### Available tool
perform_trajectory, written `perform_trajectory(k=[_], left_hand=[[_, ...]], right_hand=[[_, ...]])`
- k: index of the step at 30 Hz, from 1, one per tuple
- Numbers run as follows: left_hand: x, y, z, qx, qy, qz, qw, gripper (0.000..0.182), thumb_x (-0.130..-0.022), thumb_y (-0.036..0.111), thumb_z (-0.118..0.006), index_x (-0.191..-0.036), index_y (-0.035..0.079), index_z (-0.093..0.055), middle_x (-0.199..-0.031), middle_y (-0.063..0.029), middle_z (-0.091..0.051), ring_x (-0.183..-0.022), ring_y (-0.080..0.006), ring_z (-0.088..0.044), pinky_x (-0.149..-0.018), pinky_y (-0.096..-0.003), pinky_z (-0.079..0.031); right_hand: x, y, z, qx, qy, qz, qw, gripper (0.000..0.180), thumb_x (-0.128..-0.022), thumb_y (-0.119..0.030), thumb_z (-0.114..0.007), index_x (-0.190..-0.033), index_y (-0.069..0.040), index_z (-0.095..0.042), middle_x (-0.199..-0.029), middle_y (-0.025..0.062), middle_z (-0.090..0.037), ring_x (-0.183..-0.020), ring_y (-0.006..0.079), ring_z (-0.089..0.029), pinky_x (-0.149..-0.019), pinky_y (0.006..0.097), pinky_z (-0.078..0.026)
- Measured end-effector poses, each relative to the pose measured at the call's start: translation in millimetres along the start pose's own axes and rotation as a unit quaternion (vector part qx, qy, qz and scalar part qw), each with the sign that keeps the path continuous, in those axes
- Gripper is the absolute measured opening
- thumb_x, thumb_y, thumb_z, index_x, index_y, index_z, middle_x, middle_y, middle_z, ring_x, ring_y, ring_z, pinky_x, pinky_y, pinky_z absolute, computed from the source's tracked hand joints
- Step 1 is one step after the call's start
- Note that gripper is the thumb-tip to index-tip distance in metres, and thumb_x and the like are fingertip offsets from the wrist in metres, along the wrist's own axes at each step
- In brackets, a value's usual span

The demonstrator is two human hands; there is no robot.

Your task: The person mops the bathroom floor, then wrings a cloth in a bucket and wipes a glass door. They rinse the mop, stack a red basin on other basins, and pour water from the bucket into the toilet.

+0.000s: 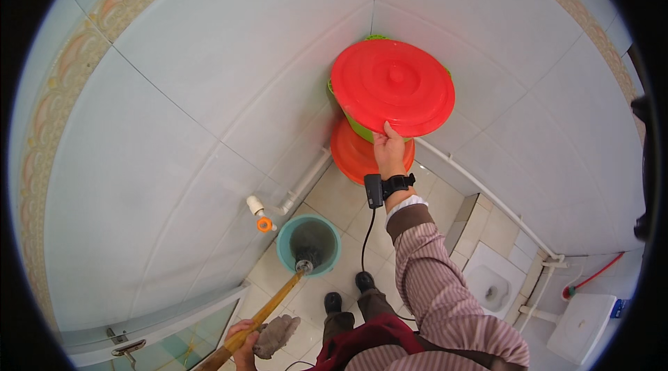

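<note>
My right hand [390,149] grips the near rim of a round red plastic lid [376,81], thumb on top. Beneath the lid is a green plastic container [357,124], mostly hidden, in the corner above a round orange plastic base [346,154]. At lower left, my left hand [242,344] is wrapped around the wooden handle [274,298] of a mop. A bunched grey cloth item [276,336], possibly a knitted glove, hangs at that same hand. The dark mop head [309,255] sits in a teal bucket [282,247] of murky grey water.
White pipes [469,183] run low along both walls. An orange-handled tap [264,224] juts out beside the bucket. On the right are a tiled step [477,222], a squat toilet [493,287], a cistern [582,326] and a red-handled brush [595,273]. A door [156,339] stands lower left.
</note>
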State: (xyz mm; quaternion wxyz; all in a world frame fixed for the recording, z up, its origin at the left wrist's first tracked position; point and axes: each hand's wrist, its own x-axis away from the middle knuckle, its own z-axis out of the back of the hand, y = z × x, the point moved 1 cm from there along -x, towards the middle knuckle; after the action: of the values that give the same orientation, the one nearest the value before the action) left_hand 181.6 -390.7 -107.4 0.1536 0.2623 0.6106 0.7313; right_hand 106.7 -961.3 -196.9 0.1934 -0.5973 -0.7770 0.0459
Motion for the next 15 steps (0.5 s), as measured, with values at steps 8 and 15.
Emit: perform_trajectory(k=[8, 15], left_hand=[[1.4, -7.4, 4.9, -0.003, -0.006, -0.013, 1.0, 0.026, -0.062, 0.001, -0.064, -0.085, 0.003, -0.051, -0.093, -0.0154, -0.058, -0.092, -0.0257, -0.054, -0.086, -0.0383, -0.042], [1.9, -15.7, 11.6, -0.006, -0.01, -0.019, 1.0, 0.027, -0.062, 0.001, -0.064, -0.086, 0.004, -0.052, -0.094, -0.0159, -0.058, -0.092, -0.0255, -0.054, -0.086, -0.0382, -0.043]], right_hand=[[-5.4, 2.2, 7.8, -0.021, 0.041, 0.005, 0.999, 0.028, -0.083, 0.002, -0.055, -0.11, -0.004, -0.051, -0.112, 0.0083, -0.056, -0.103, 0.0233, -0.054, -0.089, 0.0377, -0.047], [-4.3, 2.7, 8.1, -0.026, 0.017, -0.008, 1.0, 0.026, -0.084, -0.003, -0.057, -0.109, -0.005, -0.051, -0.111, 0.009, -0.057, -0.101, 0.0238, -0.056, -0.087, 0.0376, -0.049]])
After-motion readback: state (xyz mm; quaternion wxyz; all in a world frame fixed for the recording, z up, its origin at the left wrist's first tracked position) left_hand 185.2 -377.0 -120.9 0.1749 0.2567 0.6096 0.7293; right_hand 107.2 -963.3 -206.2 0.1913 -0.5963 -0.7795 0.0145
